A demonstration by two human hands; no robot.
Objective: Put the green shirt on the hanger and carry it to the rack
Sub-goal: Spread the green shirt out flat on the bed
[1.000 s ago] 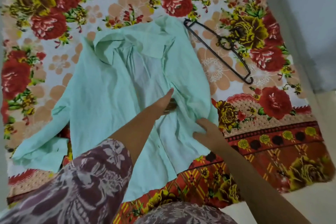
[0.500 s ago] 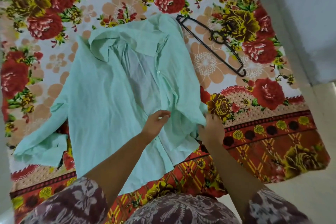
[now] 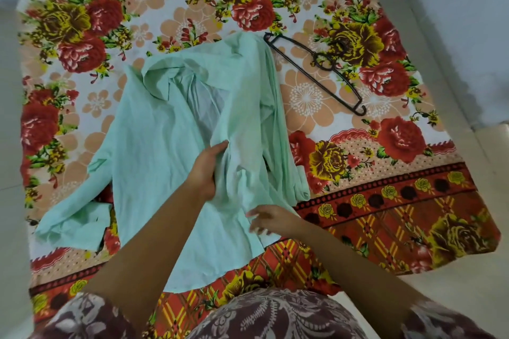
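The light green shirt (image 3: 157, 146) lies spread on the bed, collar away from me, its front open. One sleeve trails to the lower left. My left hand (image 3: 206, 168) grips the edge of the right front panel near the shirt's middle. My right hand (image 3: 267, 219) hovers over the shirt's lower right hem with fingers spread, holding nothing. A black hanger (image 3: 314, 69) lies flat on the sheet just right of the shirt's shoulder, apart from both hands.
The bed is covered by a floral sheet (image 3: 385, 201) in red, yellow and peach. Its right edge meets a pale wall (image 3: 454, 22), and light floor (image 3: 454, 297) shows at lower right. My patterned sleeves fill the bottom of the view.
My left hand has taken the right front panel and pulled it leftward across the shirt. My right hand has let go of the shirt's right side and opened near the hem.
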